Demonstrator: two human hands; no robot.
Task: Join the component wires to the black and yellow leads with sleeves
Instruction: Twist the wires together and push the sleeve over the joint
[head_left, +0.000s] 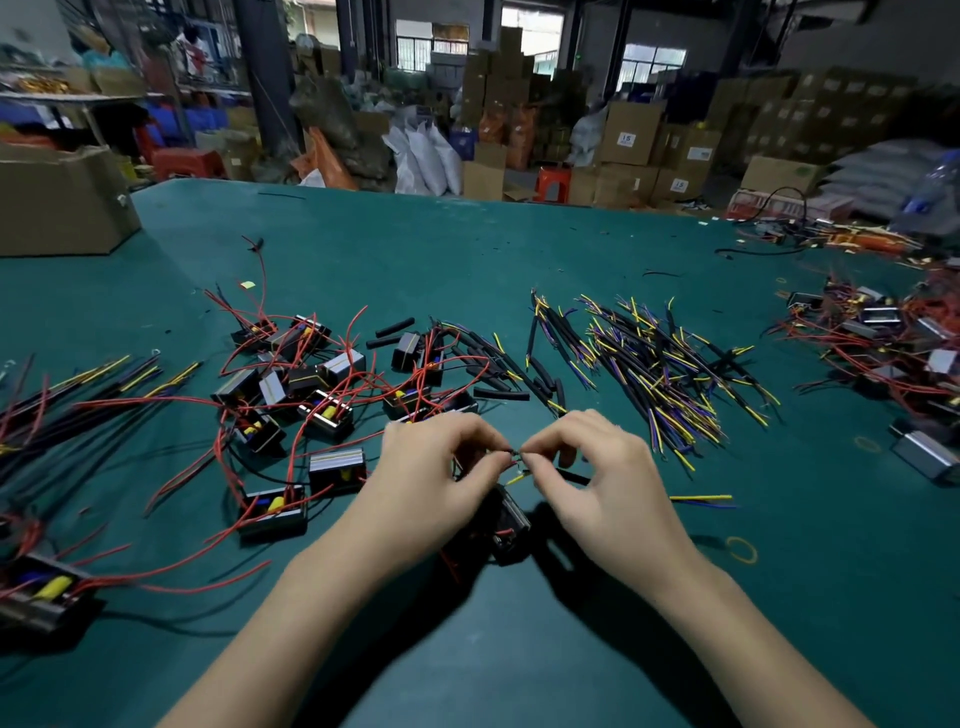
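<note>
Over the green bench (571, 249), near its front edge: both hands meet at centre. Left hand (436, 478) has thumb and forefinger pinched on the end of a thin red component wire (503, 453); right hand (608, 478) has its fingers (535, 448) pinched on the tip of a black and yellow lead (571, 475). The two pinches touch; the joint itself is too small to make out. Lead runs out rightward under the right hand, its yellow and blue strands (701, 500) lying on the bench. Black component (506, 525) sits below and between the hands; whether it rests on the bench or hangs from its wire, cannot tell. Left of the hands: a scatter of like components with red wires (311, 395). Behind the hands: loose black sleeves (501, 394). Right of these: a pile of black, yellow and purple leads (660, 364). Far right: another heap of wired components (883, 338). Far left: a bundle of long leads (78, 395). Cardboard box (57, 202) at the bench's back left corner.
</note>
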